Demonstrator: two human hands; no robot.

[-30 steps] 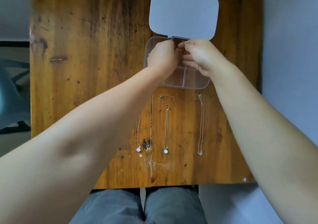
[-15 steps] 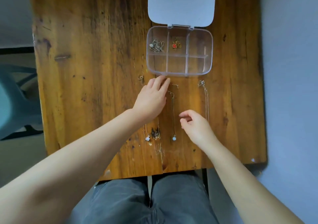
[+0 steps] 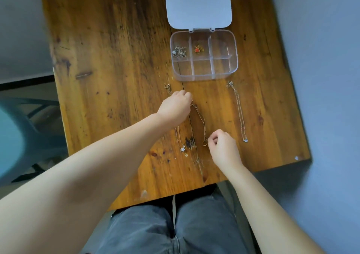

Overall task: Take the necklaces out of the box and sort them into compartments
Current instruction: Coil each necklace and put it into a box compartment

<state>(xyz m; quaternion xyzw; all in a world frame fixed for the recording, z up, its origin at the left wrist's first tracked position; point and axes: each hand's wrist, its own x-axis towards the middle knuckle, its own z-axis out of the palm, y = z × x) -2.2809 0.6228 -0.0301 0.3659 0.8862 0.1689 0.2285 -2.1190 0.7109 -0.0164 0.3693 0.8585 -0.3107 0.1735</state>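
A clear compartment box lies open on the wooden table, lid flat behind it. A silver necklace fills its far-left cell and a red-pendant necklace the far-middle cell. In front of the box, my left hand pinches the clasp end of the middle gold necklace, and my right hand pinches its pendant end. A flower-pendant necklace runs under my left hand. A silver necklace lies straight to the right.
The wooden table ends just in front of my hands, above my lap in grey trousers. A chair stands to the left. A grey floor lies to the right.
Both hands came back from the box to the table. They have closed on the two ends of the middle necklace, which now bows instead of lying straight.
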